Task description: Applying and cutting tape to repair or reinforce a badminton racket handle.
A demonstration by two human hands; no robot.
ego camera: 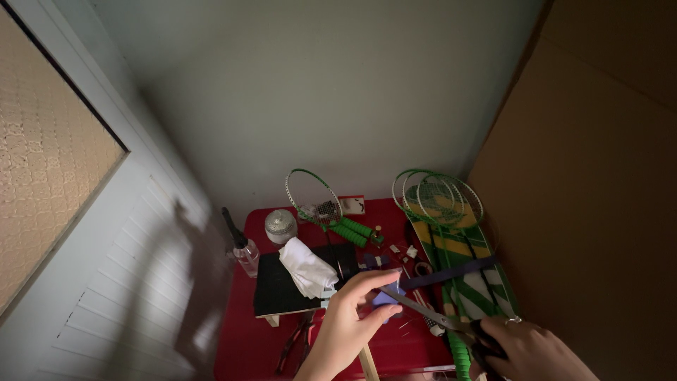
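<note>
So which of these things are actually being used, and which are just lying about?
In use: left hand pinching the dark tape strip; right hand holding scissors.

Lying about: green rackets, white cloth, spray bottle, pliers, red table.

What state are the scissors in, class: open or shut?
Open: the scissors' blades are spread around the dark blue strip, gripped by the right hand.

Single head view — steeply down, near, facing the wall
</note>
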